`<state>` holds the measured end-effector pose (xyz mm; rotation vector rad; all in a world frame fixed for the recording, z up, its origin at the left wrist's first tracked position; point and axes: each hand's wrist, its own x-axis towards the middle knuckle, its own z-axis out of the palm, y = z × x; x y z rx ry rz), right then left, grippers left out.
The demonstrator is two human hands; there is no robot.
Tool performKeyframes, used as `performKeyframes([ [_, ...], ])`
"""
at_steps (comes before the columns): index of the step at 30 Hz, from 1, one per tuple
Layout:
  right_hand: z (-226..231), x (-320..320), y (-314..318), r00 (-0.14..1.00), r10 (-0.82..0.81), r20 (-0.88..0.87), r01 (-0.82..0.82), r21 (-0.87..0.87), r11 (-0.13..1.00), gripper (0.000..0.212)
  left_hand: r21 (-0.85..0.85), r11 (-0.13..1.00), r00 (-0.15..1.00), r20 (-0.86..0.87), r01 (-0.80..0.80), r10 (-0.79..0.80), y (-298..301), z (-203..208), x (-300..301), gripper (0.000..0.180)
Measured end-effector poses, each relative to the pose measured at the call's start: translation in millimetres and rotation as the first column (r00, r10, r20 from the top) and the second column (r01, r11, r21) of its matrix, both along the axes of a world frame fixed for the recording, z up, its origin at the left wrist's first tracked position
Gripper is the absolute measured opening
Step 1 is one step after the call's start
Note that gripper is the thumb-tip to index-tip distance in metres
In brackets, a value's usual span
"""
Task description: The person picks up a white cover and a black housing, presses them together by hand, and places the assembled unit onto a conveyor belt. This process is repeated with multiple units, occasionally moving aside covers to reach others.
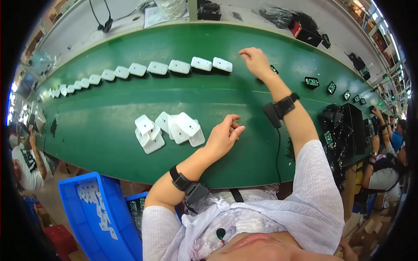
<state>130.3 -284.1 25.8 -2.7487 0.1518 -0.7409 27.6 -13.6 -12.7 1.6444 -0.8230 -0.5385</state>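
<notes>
My left hand (224,136) hovers over the green table in front of me, fingers loosely bent and apart, holding nothing. To its left lie loose white plastic covers (176,127) in two overlapping heaps. Farther out, my right hand (256,61) reaches over the table with its fingers loosely extended; nothing shows in it. Nearest to it, at the right end of a long row, sits a black case with a white cover (222,64). Several more white-topped cases (179,66) line up leftward. Partly behind my right wrist is a black case with a green circuit board (273,69).
Open black cases with circuit boards (311,82) trail off to the right. A heap of black parts (333,135) lies beside a black box (353,128). A blue bin (93,217) with white covers stands lower left. Other people (385,167) sit at both sides.
</notes>
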Motion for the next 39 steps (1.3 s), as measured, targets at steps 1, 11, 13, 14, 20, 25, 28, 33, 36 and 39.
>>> performKeyframes([
  [1, 9, -12, 1, 1.000, 0.014, -0.019, -0.014, 0.000, 1.000, 0.020, 0.016, 1.000, 1.000, -0.012, -0.012, 0.013, -1, 2, -1, 0.030],
  [11, 28, -78, 168, 0.564, 0.810, -0.162, -0.812, 0.070, 0.579, 0.058, 0.175, 0.976, 0.665, 0.715, 0.128, -0.215, 2, -6, -17, 0.042],
  [13, 18, -73, 189, 0.525, 0.838, -0.149, -0.842, 0.054, 0.537, 0.059, 0.248, 0.951, 0.679, 0.667, 0.187, -0.307, 5, -2, -14, 0.045],
  [14, 12, -70, 195, 0.511, 0.831, -0.218, -0.853, -0.006, 0.522, 0.059, 0.248, 0.950, 0.677, 0.667, 0.190, -0.309, 4, -3, -15, 0.045],
  [20, -2, -74, 194, 0.507, 0.784, -0.359, -0.854, -0.082, 0.514, 0.055, 0.223, 0.960, 0.740, 0.615, 0.167, -0.272, 4, -14, -17, 0.043],
  [25, 12, -93, 158, 0.567, 0.746, -0.349, -0.765, 0.114, 0.634, 0.054, 0.252, 0.949, 0.720, 0.621, 0.189, -0.308, 1, -14, -19, 0.042],
  [28, 13, -101, 137, 0.635, 0.720, -0.279, -0.649, 0.313, 0.694, 0.051, 0.298, 0.933, 0.739, 0.580, 0.200, -0.343, 3, -6, -15, 0.040],
  [33, 17, -122, 100, 0.796, 0.594, -0.116, -0.243, 0.838, 0.489, 0.047, 0.146, 0.975, 0.726, 0.651, 0.167, -0.222, 5, 2, -13, 0.035],
  [36, 14, -142, 78, 0.871, 0.489, -0.052, -0.106, 0.951, 0.291, 0.052, 0.112, 0.977, 0.730, 0.650, 0.181, -0.210, 3, 1, -12, 0.031],
  [39, 7, -159, 63, 0.894, 0.448, 0.003, -0.118, 0.967, 0.228, 0.051, 0.029, 0.984, 0.765, 0.625, 0.176, -0.156, 2, 2, -12, 0.023],
])
